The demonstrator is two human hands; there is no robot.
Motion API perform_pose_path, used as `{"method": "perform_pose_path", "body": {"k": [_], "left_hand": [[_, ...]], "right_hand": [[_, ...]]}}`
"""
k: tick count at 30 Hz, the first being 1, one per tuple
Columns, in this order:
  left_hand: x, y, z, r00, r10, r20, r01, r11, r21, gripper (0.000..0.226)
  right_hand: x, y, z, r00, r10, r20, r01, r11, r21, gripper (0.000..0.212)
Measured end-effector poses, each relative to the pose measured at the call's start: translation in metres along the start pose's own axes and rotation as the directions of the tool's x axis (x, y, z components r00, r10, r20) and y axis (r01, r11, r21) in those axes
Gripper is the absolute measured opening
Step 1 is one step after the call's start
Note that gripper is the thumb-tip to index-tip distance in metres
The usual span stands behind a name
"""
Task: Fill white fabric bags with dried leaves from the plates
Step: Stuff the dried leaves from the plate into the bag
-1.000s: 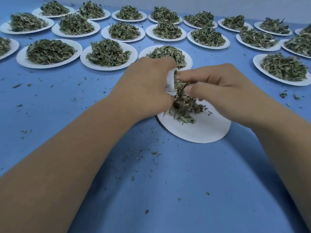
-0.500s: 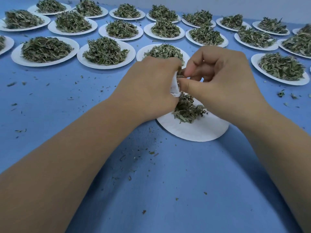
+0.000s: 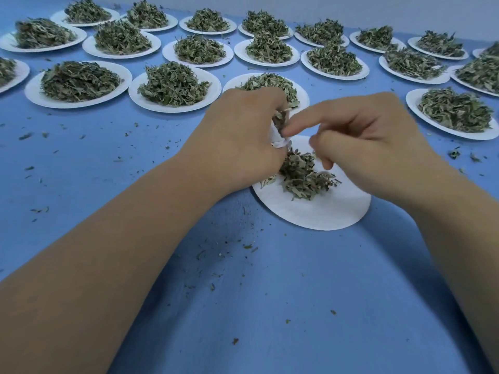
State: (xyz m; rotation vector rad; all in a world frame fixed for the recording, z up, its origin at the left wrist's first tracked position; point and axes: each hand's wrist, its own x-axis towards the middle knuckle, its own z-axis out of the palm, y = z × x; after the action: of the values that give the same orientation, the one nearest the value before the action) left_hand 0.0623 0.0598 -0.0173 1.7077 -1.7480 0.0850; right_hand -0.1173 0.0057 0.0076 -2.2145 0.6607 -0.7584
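My left hand [image 3: 237, 139] grips a small white fabric bag [image 3: 278, 137] above the near white plate [image 3: 318, 211]; only the bag's rim shows past my fingers, with green leaves at its mouth. My right hand [image 3: 361, 136] hovers just to the right of the bag, forefinger stretched out with its tip at the bag's opening, the other fingers curled and holding nothing I can see. A small heap of dried leaves [image 3: 302, 176] lies on the plate below both hands.
Several white plates heaped with dried leaves cover the far half of the blue table, such as one at the left [image 3: 78, 83], one behind my hands [image 3: 266, 85] and one at the right [image 3: 453, 113]. Leaf crumbs are scattered on the blue cloth [image 3: 243, 306].
My right hand has let go of its pinch of leaves at the bag's mouth and now points its forefinger into the opening. The heap on the plate is smaller.
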Motion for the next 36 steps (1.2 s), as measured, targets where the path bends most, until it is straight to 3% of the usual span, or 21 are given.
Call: {"method": "perform_pose_path", "body": {"k": [2,4,10,12,15,20,24,29,33,36], "left_hand": [[-0.001,0.002,0.001,1.0,-0.001,0.021,0.001,1.0,-0.012,0.022],[0.0,0.003,0.001,0.999,0.012,0.044,-0.012,1.0,-0.015,0.024],[-0.002,0.003,-0.002,0.998,0.052,0.028,-0.05,0.998,-0.041,0.04],[-0.002,0.004,-0.002,0.998,0.057,0.041,-0.053,0.995,-0.082,0.045],[-0.002,0.002,-0.003,0.995,0.062,0.072,-0.054,0.992,-0.114,0.051],[-0.002,0.002,-0.004,0.996,0.061,0.06,-0.054,0.993,-0.106,0.054],[-0.002,0.007,-0.005,0.994,0.077,0.075,-0.067,0.99,-0.128,0.056],[-0.003,0.009,-0.011,0.992,0.084,0.098,-0.068,0.984,-0.162,0.071],[0.001,-0.003,-0.02,0.993,-0.016,0.119,0.037,0.985,-0.171,0.088],[0.003,-0.012,-0.025,0.984,-0.084,0.157,0.108,0.983,-0.152,0.087]], "right_hand": [[-0.001,-0.003,0.004,0.986,0.007,0.169,-0.003,1.0,-0.025,0.04],[-0.001,-0.003,0.008,0.97,0.015,0.244,-0.002,0.999,-0.052,0.041],[-0.003,-0.003,0.006,0.995,-0.1,-0.024,0.098,0.992,-0.074,0.033],[-0.002,-0.003,0.006,0.999,-0.054,0.005,0.054,0.998,-0.037,0.035],[-0.004,-0.005,0.011,0.984,-0.02,0.177,0.036,0.996,-0.084,0.036],[-0.002,0.0,0.005,0.998,-0.056,-0.037,0.056,0.998,-0.012,0.04],[-0.003,-0.001,0.013,0.987,-0.118,0.113,0.132,0.984,-0.123,0.032],[0.001,0.006,0.008,0.982,-0.19,0.014,0.189,0.968,-0.162,0.023],[0.002,0.009,0.009,0.976,-0.192,-0.106,0.181,0.977,-0.111,0.02],[0.005,0.011,0.008,0.972,-0.182,-0.148,0.17,0.982,-0.086,0.014]]}}
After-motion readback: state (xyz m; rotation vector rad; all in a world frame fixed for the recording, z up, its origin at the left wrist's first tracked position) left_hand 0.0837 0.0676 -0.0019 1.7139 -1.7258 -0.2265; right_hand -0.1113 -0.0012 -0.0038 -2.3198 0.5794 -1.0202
